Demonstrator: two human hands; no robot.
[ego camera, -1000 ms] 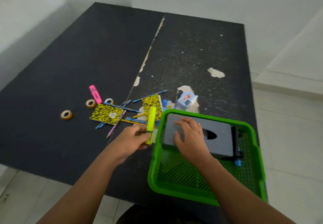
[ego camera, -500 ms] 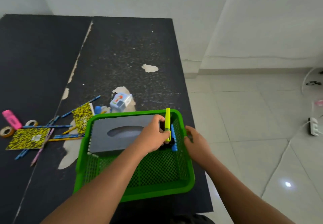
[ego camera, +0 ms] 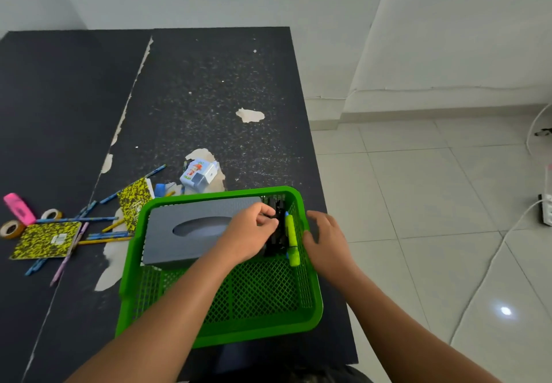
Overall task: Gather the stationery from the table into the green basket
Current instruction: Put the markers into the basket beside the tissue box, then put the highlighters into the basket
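Note:
The green basket (ego camera: 221,332) sits at the table's near right corner. Inside it lie a grey box (ego camera: 185,221), a black tool (ego camera: 276,233) and a yellow highlighter (ego camera: 291,239) along the right wall. My left hand (ego camera: 248,236) hovers over the basket with fingers curled beside the black tool, apart from the highlighter. Outside the right rim, my right hand (ego camera: 325,242) has its fingers spread and its thumb against the rim. On the table to the left are two yellow notebooks (ego camera: 46,239) (ego camera: 136,200), several pencils (ego camera: 77,220), a pink highlighter (ego camera: 19,208), two tape rolls (ego camera: 12,229) (ego camera: 51,214), a blue eraser (ego camera: 160,190) and a small blue-white box (ego camera: 198,173).
The black table (ego camera: 209,99) has peeling patches and ends just right of the basket. Beyond it is white tiled floor with a power strip and cables (ego camera: 546,212) at the far right. White walls stand behind.
My left hand carried the yellow highlighter from the table into the basket and let it go; it now lies flat by the right wall. My right hand moved from the grey box to the right rim.

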